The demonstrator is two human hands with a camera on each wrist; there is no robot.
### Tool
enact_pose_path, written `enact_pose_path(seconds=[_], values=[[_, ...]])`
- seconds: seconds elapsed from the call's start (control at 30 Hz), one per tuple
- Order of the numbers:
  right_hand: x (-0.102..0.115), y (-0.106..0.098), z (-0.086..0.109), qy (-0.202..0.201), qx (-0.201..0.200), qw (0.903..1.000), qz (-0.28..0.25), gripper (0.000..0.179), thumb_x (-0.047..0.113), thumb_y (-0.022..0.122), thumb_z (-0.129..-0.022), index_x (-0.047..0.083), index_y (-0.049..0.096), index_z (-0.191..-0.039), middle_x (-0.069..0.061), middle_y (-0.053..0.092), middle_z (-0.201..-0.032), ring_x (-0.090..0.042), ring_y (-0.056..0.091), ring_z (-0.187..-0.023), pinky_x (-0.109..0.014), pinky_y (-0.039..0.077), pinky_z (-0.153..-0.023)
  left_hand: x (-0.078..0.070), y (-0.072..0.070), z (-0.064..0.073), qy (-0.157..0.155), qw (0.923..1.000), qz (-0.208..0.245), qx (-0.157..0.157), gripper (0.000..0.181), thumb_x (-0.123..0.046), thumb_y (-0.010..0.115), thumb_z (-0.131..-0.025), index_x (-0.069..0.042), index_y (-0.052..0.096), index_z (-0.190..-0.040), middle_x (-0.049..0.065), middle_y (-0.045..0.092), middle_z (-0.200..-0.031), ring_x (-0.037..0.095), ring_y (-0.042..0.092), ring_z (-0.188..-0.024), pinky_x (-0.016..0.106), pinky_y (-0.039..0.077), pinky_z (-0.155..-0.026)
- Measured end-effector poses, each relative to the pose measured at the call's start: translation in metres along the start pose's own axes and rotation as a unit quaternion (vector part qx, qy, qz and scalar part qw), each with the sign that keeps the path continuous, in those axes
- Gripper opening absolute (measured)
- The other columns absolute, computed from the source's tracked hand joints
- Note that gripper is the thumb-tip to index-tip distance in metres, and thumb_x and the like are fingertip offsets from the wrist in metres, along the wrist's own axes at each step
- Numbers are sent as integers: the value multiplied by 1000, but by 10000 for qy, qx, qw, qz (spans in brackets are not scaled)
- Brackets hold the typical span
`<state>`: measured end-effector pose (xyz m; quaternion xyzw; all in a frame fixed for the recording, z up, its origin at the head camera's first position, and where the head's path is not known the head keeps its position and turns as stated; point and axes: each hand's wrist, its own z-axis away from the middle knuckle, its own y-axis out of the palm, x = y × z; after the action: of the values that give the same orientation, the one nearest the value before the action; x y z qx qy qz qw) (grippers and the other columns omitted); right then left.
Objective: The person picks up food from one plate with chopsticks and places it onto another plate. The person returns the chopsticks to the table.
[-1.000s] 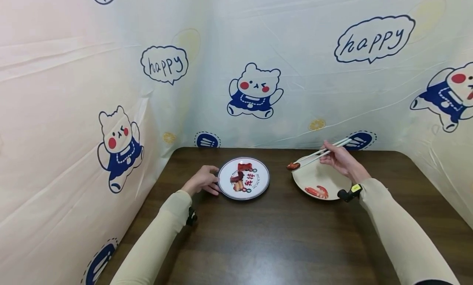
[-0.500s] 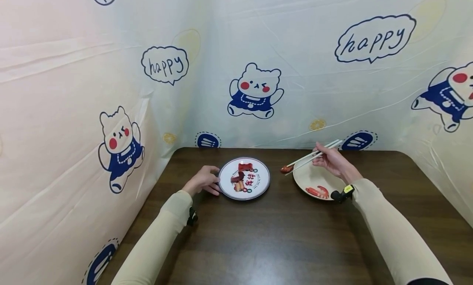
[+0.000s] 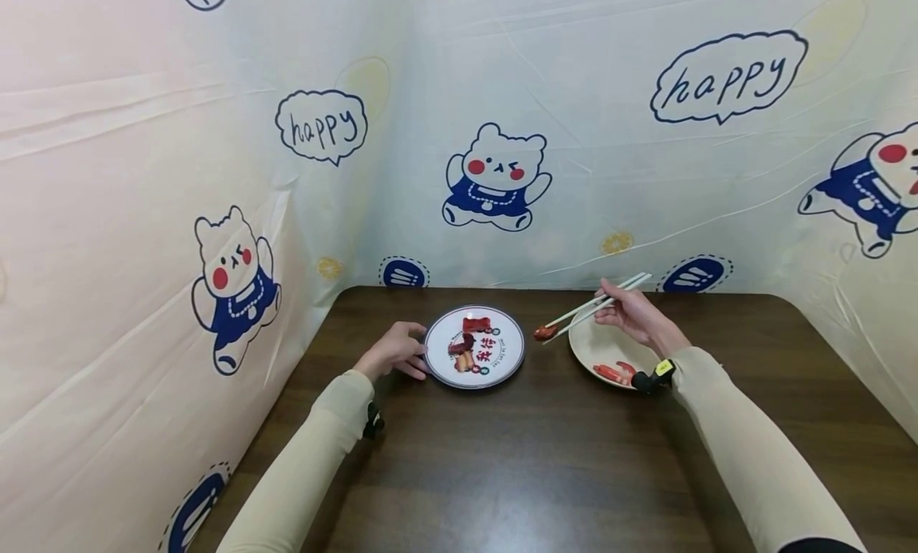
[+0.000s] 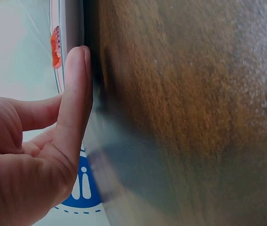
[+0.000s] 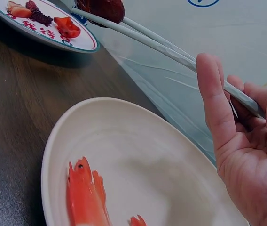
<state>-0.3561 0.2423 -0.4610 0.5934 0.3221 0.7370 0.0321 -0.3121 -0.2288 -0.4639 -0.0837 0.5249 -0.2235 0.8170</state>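
Note:
Near the left side of the table my left hand (image 3: 396, 351) rests its fingers against the rim of a round white plate (image 3: 511, 342) with printed characters. In the left wrist view a straight finger (image 4: 77, 84) lies along the plate's outer edge. My right hand (image 3: 638, 318) holds a pair of pale chopsticks (image 3: 610, 300) over a cream plate (image 3: 590, 342). Between the chopstick tips is a glossy red-brown food piece (image 3: 545, 333), raised above the table between the two plates. It shows large at the top of the right wrist view, partly cut off.
On the white plate lie a red food piece (image 3: 476, 324), a dark purple one (image 3: 461, 344) and a tan one (image 3: 464, 362). Red shrimp (image 3: 611, 374) lie in the cream plate. A patterned cloth (image 3: 574, 178) hangs behind the brown table (image 3: 502, 457).
My right hand has moved left with the chopsticks, carrying the red-brown food piece off the cream plate toward the white plate. My left hand stays at the white plate's rim.

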Motion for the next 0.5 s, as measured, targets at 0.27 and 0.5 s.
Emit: enact_pose_path(seconds=[0.27, 0.5], values=[[-8, 5, -9, -34, -139, 9999, 44, 41, 24, 42, -116, -3, 66, -96, -17, 71, -75, -23, 75, -64, -33, 66, -67, -2, -1, -1, 14, 10000, 1, -4, 53, -1, 58, -107, -1, 40, -157, 26, 64, -104, 27, 73, -70, 41, 67, -68], [-14, 13, -16, -34, -236, 9996, 160, 40, 24, 44, -115, -1, 67, -96, -15, 70, -73, -22, 75, -63, -32, 66, -68, -1, 1, 0, -21, 10000, -61, -44, 54, -1, 59, -106, -1, 41, -157, 26, 65, -102, 27, 73, -69, 40, 67, -67]])
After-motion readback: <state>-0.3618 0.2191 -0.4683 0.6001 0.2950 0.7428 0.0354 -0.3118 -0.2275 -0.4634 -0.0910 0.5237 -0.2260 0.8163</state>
